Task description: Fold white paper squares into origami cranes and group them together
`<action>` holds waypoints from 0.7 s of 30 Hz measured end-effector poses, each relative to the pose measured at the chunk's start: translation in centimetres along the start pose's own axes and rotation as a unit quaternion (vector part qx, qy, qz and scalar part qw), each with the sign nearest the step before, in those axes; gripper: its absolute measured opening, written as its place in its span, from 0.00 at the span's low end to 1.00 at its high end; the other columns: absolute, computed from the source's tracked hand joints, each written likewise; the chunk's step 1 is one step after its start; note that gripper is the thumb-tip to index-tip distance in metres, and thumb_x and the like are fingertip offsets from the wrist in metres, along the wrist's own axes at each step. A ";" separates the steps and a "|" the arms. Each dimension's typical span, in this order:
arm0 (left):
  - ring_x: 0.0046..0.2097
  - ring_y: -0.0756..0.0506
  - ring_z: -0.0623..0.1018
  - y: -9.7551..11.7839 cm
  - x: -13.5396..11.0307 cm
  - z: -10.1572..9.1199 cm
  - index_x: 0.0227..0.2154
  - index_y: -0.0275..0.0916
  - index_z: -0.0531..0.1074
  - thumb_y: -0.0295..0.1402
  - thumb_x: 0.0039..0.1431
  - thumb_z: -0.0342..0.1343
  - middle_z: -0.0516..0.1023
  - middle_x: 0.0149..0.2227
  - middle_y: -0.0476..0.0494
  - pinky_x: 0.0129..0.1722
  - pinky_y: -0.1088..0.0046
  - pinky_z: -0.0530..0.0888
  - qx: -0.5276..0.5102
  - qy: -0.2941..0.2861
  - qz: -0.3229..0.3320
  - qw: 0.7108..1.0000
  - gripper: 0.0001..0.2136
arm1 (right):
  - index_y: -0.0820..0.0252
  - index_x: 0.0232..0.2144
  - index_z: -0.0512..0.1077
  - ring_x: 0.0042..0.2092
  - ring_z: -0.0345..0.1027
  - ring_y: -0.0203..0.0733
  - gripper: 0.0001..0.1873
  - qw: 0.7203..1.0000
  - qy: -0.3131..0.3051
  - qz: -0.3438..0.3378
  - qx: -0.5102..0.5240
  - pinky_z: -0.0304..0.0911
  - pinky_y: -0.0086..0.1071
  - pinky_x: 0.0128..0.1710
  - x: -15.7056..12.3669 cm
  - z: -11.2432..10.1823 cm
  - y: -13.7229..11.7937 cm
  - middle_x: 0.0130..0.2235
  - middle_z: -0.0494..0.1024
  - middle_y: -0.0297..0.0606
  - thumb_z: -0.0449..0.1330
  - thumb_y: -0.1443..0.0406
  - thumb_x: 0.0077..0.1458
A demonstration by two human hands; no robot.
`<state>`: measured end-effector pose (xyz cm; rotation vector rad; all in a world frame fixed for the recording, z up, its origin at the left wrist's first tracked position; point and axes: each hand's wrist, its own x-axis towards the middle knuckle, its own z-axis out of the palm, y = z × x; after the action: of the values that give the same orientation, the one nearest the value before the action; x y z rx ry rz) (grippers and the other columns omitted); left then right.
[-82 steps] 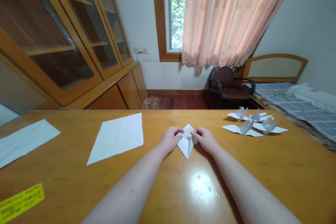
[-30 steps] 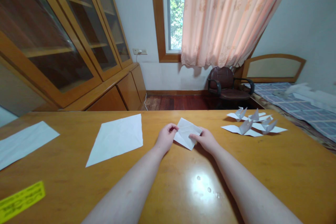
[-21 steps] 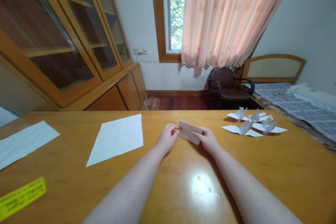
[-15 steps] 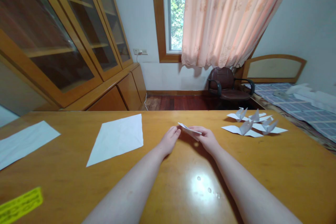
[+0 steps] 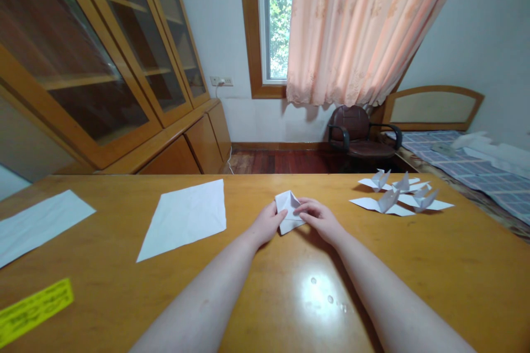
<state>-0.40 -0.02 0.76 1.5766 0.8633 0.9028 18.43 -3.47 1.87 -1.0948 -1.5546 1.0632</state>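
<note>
**Small fold, two hands, mid-worktop**

Far left on the worktop: a white sheet, running out of view. Next, a creased loose sheet, lying flat, well apart from the work.

Centre: left hand closed on the left edge of the folded paper, thumb on top. This looks like the anchor; best kept firm but light, so the layers don't slip. Upper part shows a shaded, lifted opening; line its edges up before pressing, then crease outward from the middle.

Right hand at the paper's right side, fingers narrowly spaced; whether they pinch a layer, cannot tell.

Far right: folded paper figures, clustered, clear of the elbows.
</note>
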 end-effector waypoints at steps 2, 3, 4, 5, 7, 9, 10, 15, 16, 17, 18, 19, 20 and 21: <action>0.49 0.41 0.73 -0.2 0.0 0.0 0.47 0.34 0.69 0.34 0.56 0.52 0.74 0.49 0.38 0.51 0.62 0.67 -0.003 0.010 0.002 1.000 0.16 | 0.57 0.29 0.75 0.49 0.64 0.45 0.12 0.999 0.030 0.007 0.019 0.58 0.38 0.51 0.0 0.1 -0.1 0.46 0.71 0.41 0.61 0.55 0.47; 0.49 0.41 0.73 -0.2 0.1 -0.1 0.47 0.33 0.69 0.33 0.56 0.51 0.74 0.49 0.38 0.51 0.62 0.67 -0.001 0.015 0.001 1.000 0.16 | 0.57 0.28 0.74 0.49 0.64 0.45 0.12 0.999 0.037 0.007 0.029 0.58 0.37 0.50 0.0 0.1 -0.2 0.45 0.71 0.41 0.61 0.55 0.46; 0.49 0.41 0.73 -0.2 0.1 -0.1 0.47 0.33 0.69 0.33 0.56 0.51 0.74 0.49 0.38 0.50 0.62 0.67 0.003 0.019 -0.002 1.000 0.16 | 0.58 0.27 0.74 0.49 0.64 0.45 0.12 0.999 0.038 0.007 0.038 0.58 0.37 0.49 0.0 0.1 -0.3 0.45 0.70 0.40 0.61 0.55 0.46; 0.49 0.42 0.73 -0.2 0.1 -0.1 0.47 0.33 0.69 0.33 0.56 0.51 0.74 0.48 0.38 0.50 0.63 0.68 0.009 0.022 -0.006 1.000 0.16 | 0.58 0.26 0.74 0.48 0.64 0.45 0.12 0.998 0.036 0.005 0.044 0.58 0.36 0.49 -0.1 0.1 -0.4 0.44 0.70 0.40 0.61 0.55 0.46; 0.48 0.42 0.73 -0.2 0.1 -0.1 0.46 0.33 0.69 0.33 0.56 0.51 0.75 0.47 0.38 0.49 0.63 0.68 0.029 0.027 -0.015 0.999 0.16 | 0.58 0.25 0.73 0.47 0.64 0.45 0.12 0.998 0.035 -0.001 0.054 0.58 0.36 0.49 -0.1 0.1 -0.6 0.43 0.71 0.40 0.62 0.55 0.46; 0.47 0.42 0.73 -0.2 0.2 -0.2 0.46 0.33 0.69 0.34 0.56 0.51 0.75 0.46 0.39 0.49 0.63 0.68 0.049 0.036 -0.017 0.998 0.15 | 0.58 0.25 0.70 0.45 0.65 0.45 0.13 0.996 0.047 -0.006 0.075 0.59 0.37 0.47 -0.2 0.0 -0.7 0.42 0.72 0.40 0.61 0.55 0.46; 0.48 0.42 0.73 -0.2 0.2 -0.2 0.46 0.34 0.69 0.33 0.56 0.51 0.75 0.46 0.39 0.50 0.63 0.68 0.056 0.040 -0.014 0.998 0.16 | 0.58 0.25 0.69 0.45 0.66 0.45 0.13 0.994 0.056 -0.007 0.090 0.59 0.37 0.47 -0.3 0.0 -0.7 0.41 0.72 0.40 0.61 0.54 0.46; 0.49 0.42 0.73 -0.2 0.2 -0.3 0.48 0.36 0.68 0.32 0.56 0.51 0.75 0.48 0.41 0.51 0.63 0.67 0.057 0.039 -0.009 0.998 0.17 | 0.56 0.29 0.64 0.44 0.67 0.46 0.17 0.983 0.113 0.027 0.140 0.63 0.39 0.43 0.0 0.0 -0.1 0.38 0.73 0.40 0.57 0.49 0.49; 0.49 0.42 0.73 -0.2 0.2 -0.3 0.48 0.36 0.69 0.32 0.56 0.51 0.75 0.48 0.40 0.51 0.63 0.67 0.055 0.036 -0.012 0.998 0.16 | 0.56 0.30 0.64 0.44 0.67 0.46 0.17 0.982 0.120 0.034 0.144 0.64 0.39 0.43 0.2 0.0 0.1 0.38 0.73 0.41 0.56 0.49 0.49; 0.49 0.42 0.73 -0.1 0.2 -0.3 0.48 0.36 0.69 0.33 0.56 0.52 0.75 0.48 0.40 0.51 0.63 0.67 0.052 0.032 -0.015 0.998 0.16 | 0.56 0.32 0.64 0.44 0.67 0.46 0.18 0.981 0.122 0.038 0.148 0.65 0.40 0.42 0.3 0.1 0.4 0.38 0.73 0.41 0.58 0.50 0.48; 0.49 0.42 0.73 -0.1 0.2 -0.3 0.48 0.36 0.69 0.33 0.56 0.52 0.75 0.48 0.40 0.51 0.63 0.67 0.048 0.027 -0.016 0.998 0.17 | 0.56 0.35 0.64 0.44 0.68 0.46 0.19 0.980 0.118 0.041 0.153 0.65 0.40 0.42 0.5 0.1 0.6 0.40 0.72 0.41 0.60 0.51 0.46; 0.49 0.42 0.73 0.0 0.1 -0.2 0.48 0.36 0.69 0.33 0.56 0.52 0.75 0.48 0.40 0.51 0.63 0.67 0.041 0.021 -0.017 0.999 0.17 | 0.55 0.38 0.64 0.44 0.68 0.45 0.22 0.980 0.115 0.040 0.155 0.65 0.40 0.43 0.6 0.2 0.9 0.41 0.71 0.41 0.63 0.53 0.43; 0.49 0.42 0.73 0.1 0.1 -0.2 0.48 0.36 0.69 0.33 0.56 0.52 0.75 0.48 0.40 0.51 0.63 0.67 0.033 0.014 -0.017 0.999 0.17 | 0.55 0.41 0.63 0.44 0.68 0.45 0.26 0.981 0.113 0.037 0.152 0.64 0.41 0.45 0.7 0.2 1.1 0.43 0.70 0.41 0.65 0.55 0.40; 0.49 0.42 0.73 0.2 0.1 -0.1 0.49 0.36 0.69 0.33 0.56 0.52 0.75 0.48 0.40 0.50 0.64 0.67 0.025 0.006 -0.018 1.000 0.17 | 0.54 0.44 0.62 0.44 0.68 0.44 0.30 0.983 0.109 0.034 0.145 0.63 0.41 0.46 0.8 0.3 1.3 0.45 0.69 0.42 0.67 0.56 0.38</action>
<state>-0.45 0.03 0.97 1.5950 0.9260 0.8734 18.24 -2.39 0.72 -1.0294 -1.1553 1.1335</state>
